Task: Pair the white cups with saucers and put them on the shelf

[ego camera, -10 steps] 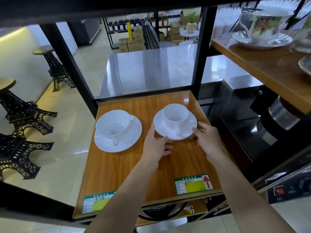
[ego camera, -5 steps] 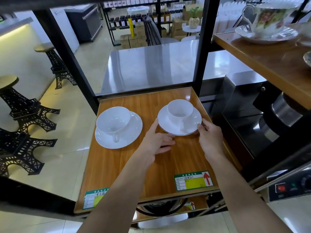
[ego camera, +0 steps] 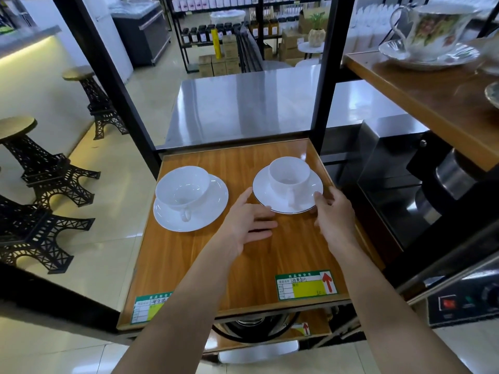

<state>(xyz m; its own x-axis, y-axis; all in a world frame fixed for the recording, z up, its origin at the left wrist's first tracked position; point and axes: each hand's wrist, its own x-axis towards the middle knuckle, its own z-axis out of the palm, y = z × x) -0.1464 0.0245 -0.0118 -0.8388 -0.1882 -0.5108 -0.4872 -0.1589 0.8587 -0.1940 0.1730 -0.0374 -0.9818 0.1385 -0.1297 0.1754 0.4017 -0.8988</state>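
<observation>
On the wooden shelf [ego camera: 243,255], right of the left cup and saucer [ego camera: 190,202], both open hands, left [ego camera: 244,225] and right [ego camera: 334,211], flank the right saucer [ego camera: 287,194], its cup [ego camera: 289,174] upright; fingertip contact unclear.

Both hands [ego camera: 247,225] [ego camera: 334,214] outstretched, fingers loose

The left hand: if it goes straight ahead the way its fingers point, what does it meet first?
Most likely the near-left rim of the right saucer, since the left hand lies flat on the shelf pointing up and right. The gap is small; touch is unclear.
</observation>
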